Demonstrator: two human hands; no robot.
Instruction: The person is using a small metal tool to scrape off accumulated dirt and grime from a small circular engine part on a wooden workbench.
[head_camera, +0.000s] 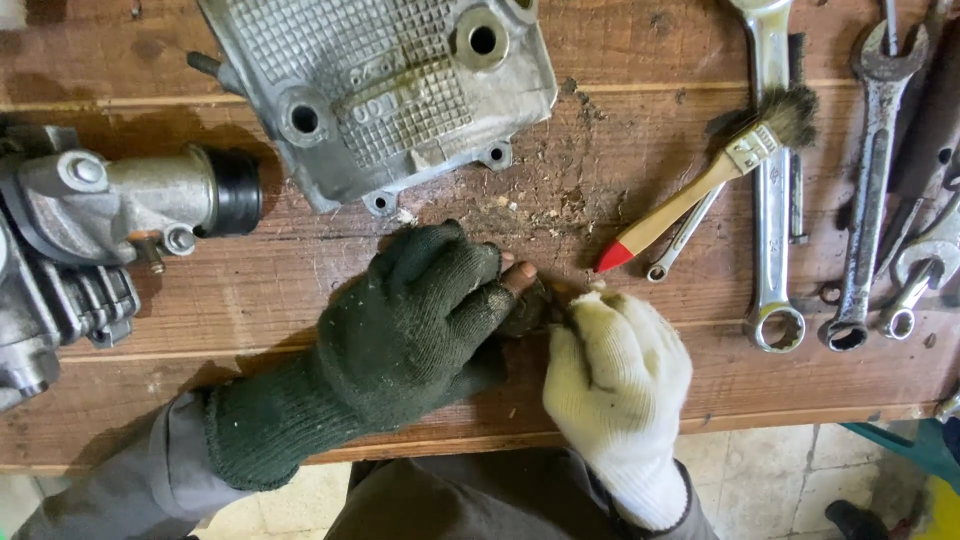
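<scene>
**A:** Item one — what I'm working on. A small dark part (527, 308), grimy, pinched between my two hands near the front edge of the bench (250, 300), about midway along it. Most of it is hidden by the gloves, so I can't give its shape.

**B:** Hands?

**A:** Left hand (415, 320) — dark green fingerless glove, curled narrow over the part, one bare fingertip (519, 275) resting on top. Right hand (615, 375) — white knit glove, closed in a fist against the part's right side. Whether it grips a tool as well I cannot tell.

**B:** Handling?

**A:** My judgement: light, stiff, probably greasy, so likely to slip. Best held at its edges with the bare fingertips, not the knit. It lies directly between the hands, touching both, just under the left fingertips.

**B:** Rest of the bench?

**A:** Ribbed cast metal cover (385, 90) at the back edge, left of centre. Engine assembly with a black-collared intake stub (120, 205) at the left edge. Paintbrush with a red-tipped wooden handle (700, 190) right of centre, lying over a long combination wrench (770, 180). More wrenches (870, 190) toward the right edge. Scrapings and crumbs (540, 205) on the boards just behind the hands.
</scene>
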